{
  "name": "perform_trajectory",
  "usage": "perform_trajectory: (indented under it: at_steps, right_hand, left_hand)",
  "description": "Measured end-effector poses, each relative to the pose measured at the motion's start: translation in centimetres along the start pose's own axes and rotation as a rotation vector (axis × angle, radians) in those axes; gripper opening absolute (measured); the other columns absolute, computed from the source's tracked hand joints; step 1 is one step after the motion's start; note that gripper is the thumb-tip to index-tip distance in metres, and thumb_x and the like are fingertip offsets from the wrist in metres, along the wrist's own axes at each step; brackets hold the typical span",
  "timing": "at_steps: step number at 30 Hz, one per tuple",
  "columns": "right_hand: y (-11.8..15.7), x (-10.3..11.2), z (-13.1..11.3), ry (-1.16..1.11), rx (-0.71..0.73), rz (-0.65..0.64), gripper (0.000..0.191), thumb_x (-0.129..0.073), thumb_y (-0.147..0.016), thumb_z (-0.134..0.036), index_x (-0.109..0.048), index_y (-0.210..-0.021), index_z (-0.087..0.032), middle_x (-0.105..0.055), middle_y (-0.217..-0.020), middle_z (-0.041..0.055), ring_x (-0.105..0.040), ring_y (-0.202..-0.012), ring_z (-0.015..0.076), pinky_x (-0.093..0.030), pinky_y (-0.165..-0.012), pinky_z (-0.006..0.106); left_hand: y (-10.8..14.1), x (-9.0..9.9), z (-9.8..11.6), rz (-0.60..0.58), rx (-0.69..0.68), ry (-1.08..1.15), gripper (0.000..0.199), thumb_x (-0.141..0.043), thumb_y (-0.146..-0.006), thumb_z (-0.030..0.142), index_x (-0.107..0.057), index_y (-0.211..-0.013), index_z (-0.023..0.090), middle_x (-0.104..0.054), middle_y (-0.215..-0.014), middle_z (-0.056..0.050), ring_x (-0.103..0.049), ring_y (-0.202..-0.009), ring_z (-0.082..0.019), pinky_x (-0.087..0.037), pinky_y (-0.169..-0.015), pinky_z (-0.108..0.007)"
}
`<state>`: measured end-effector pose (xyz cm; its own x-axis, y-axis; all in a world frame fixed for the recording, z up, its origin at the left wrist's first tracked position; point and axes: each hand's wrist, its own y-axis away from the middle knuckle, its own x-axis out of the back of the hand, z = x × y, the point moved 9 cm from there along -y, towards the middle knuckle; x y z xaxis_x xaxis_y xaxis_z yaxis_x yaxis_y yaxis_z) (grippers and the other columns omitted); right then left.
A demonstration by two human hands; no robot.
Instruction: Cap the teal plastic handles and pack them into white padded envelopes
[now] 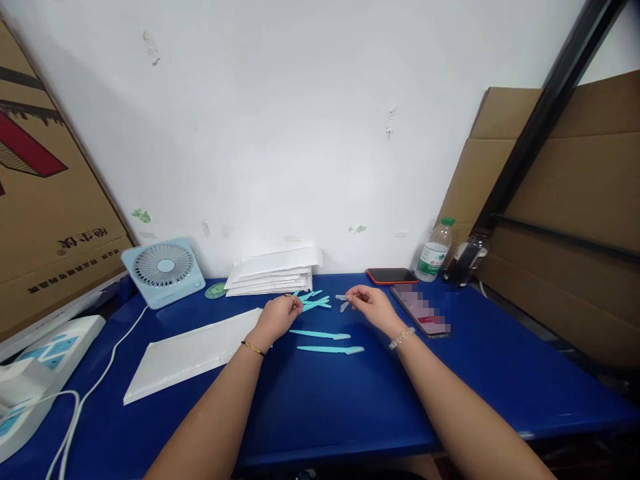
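Observation:
My left hand (279, 315) is closed at a fanned group of turquoise eyebrow razors (318, 303); its fingertips pinch the near end of one, partly hidden by the fingers. Small translucent pieces, like clear blade caps (343, 307), stick out from the pinched fingertips of my right hand (373, 305). Between my forearms, a turquoise razor (320, 334) lies crosswise on the blue table, with a second razor (330, 349) parallel just in front of it. Both have their paler blade ends to the right.
A white padded envelope (195, 353) lies left, with a stack of envelopes (273, 273) against the wall. A light blue fan (164, 270) and power strip (55, 367) stand left. Right are two phones (393, 275), a water bottle (436, 253) and a dark bottle (466, 261).

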<state>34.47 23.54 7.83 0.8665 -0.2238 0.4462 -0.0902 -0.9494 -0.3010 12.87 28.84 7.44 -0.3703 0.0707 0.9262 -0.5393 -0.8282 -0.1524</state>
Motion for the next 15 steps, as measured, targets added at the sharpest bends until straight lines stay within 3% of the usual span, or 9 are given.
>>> perform_trajectory:
  at_steps: [15]
  right_hand:
    - [0.1, -1.2, -0.5, 0.071, 0.035, -0.082, 0.022, -0.054, -0.08, -0.035, -0.067, -0.081, -0.018, -0.064, -0.065, 0.0016, -0.057, -0.059, 0.0137, -0.042, -0.055, 0.023]
  left_hand:
    - [0.2, -0.5, 1.8, -0.022, -0.091, 0.124, 0.016, -0.048, -0.084, 0.026, -0.062, -0.081, 0.021, -0.065, -0.079, -0.001, -0.057, -0.072, -0.015, -0.035, -0.061, -0.023]
